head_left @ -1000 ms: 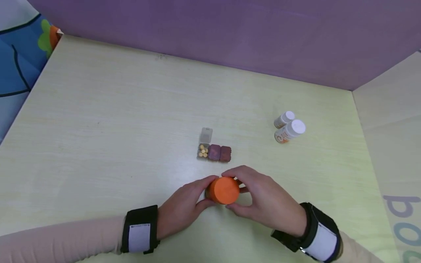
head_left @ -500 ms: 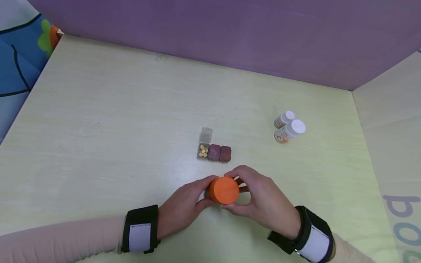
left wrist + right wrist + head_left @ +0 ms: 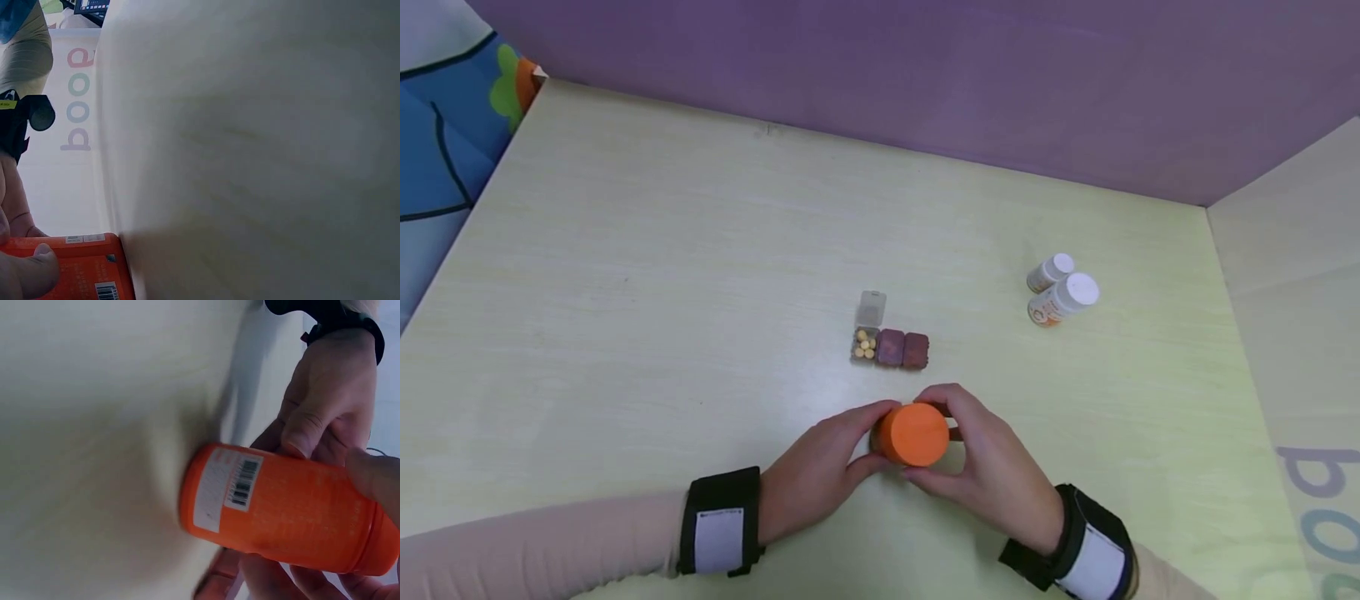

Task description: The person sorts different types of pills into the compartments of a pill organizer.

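An orange pill bottle (image 3: 914,435) with an orange lid stands upright on the table in the head view. My left hand (image 3: 820,467) grips its side from the left, thumb toward me. From the right, my right hand (image 3: 992,467) curls thumb and fingers round the bottle at its lid. In the right wrist view the bottle (image 3: 287,509) shows a white barcode label, with the left thumb on its body and the right thumb near the lid. Just beyond the hands lies a small pill organizer (image 3: 891,347), its left compartment open over several pale yellow tablets (image 3: 865,344).
Two white pill bottles with white caps, a smaller one (image 3: 1049,272) and a larger one (image 3: 1063,299), stand close together at the right. A purple panel (image 3: 880,75) borders the table's (image 3: 662,250) far edge, and a white panel (image 3: 1292,292) stands at the right.
My right wrist has swung left and toward me, and its fingers have turned round the lid. The left hand and the bottle have stayed in place.
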{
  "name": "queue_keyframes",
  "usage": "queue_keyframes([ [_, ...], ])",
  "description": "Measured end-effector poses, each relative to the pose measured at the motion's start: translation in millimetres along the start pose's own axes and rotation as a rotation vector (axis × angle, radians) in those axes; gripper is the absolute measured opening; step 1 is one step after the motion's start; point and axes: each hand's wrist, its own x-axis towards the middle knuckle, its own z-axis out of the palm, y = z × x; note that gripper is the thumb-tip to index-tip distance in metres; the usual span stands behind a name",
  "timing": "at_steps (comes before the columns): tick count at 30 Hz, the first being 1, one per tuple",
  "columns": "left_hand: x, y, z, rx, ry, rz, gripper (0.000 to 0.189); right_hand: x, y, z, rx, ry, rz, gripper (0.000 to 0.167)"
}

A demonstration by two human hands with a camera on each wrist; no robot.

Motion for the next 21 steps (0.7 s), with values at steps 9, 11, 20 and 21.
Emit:
queue_keyframes([
  [9, -2.7, -3.8, -10.1, 0.002, 0.052, 0.075, 0.064, -2.2, -0.2, 4.0, 0.018, 0.014, 0.072, 0.07],
  [11, -0.8, -2.5, -16.4, 0.014, 0.098, 0.059, 0.061, -2.2, -0.3, 4.2, 0.023, 0.015, 0.08, 0.07],
  [20, 32.0, -7.5, -52.5, 0.024, 0.319, -0.08, 0.068, -1.4, -0.8, 5.2, 0.012, 0.009, 0.09, 0.068],
  [21, 35.9, -10.3, -55.0, 0.008, 0.311, -0.102, 0.071, -1.5, -0.5, 5.3, 0.012, 0.009, 0.087, 0.068],
])
